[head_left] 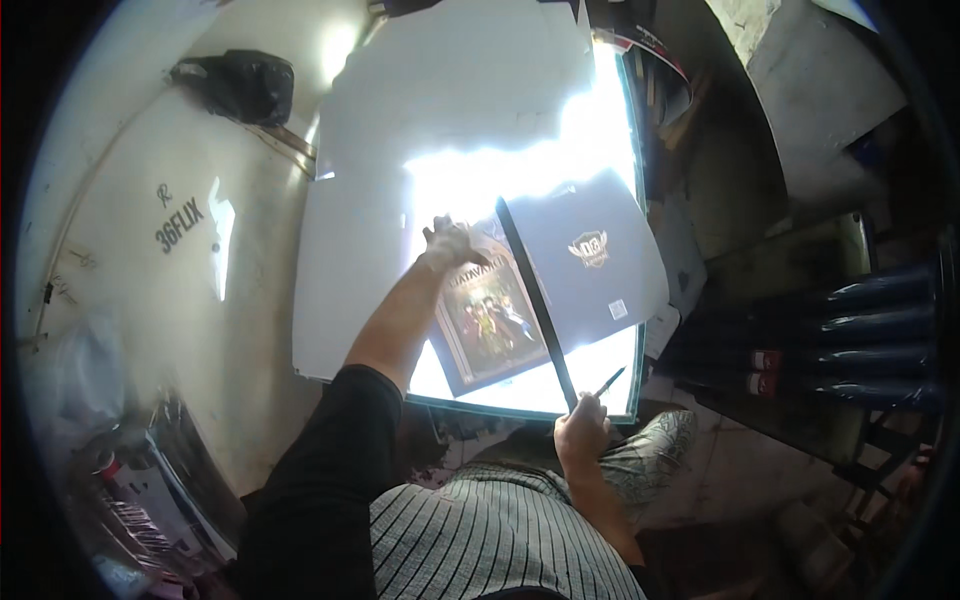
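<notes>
A printed cover sheet (pixel 487 330) with a framed picture of several figures lies on a brightly lit glass-topped table (pixel 500 402). To its right is a dark blue panel (pixel 590 285) with a winged crest. A long black straight strip (pixel 530 277), like a ruler, runs along the line between the two. My left hand (pixel 450 246) rests on the upper left of the printed side, fingers spread. At the table's near edge my right hand (pixel 582 432) is closed at the strip's lower end. A slim pointed tool (pixel 612 380), pen or cutter, sticks out of it.
Large pale boards (pixel 350 240) cover the table's left and far parts. A black bag (pixel 245 85) is at the far left. Shiny dark blue rolls (pixel 875 340) lie on the right. Wrapped items (pixel 150 490) stand at the lower left.
</notes>
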